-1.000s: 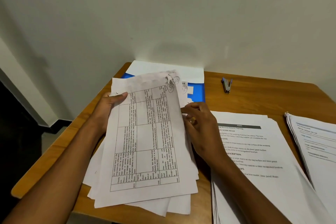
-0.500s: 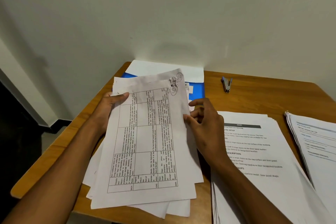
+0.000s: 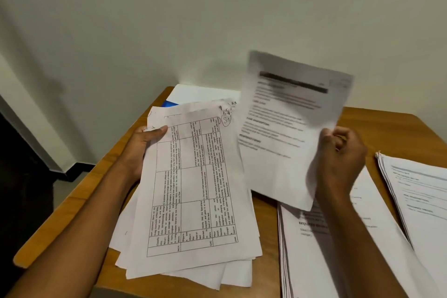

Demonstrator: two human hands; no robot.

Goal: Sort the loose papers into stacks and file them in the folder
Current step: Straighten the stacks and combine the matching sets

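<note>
Sorting is judged partly done: two stacks lie on the worktop (image 3: pixel 377 123), the middle stack (image 3: pixel 338 249) just right of the unsorted bundle (image 3: pixel 193 189) and a second stack (image 3: pixel 420 191) further right; the blue folder (image 3: pixel 169 104) behind the bundle shows no filed stacks. The left hand (image 3: pixel 142 145) grips the bundle's far-left edge, thumb on top. The right hand (image 3: pixel 338 155) pinches one blurred sheet (image 3: pixel 287 123), raised above the middle stack.
</note>
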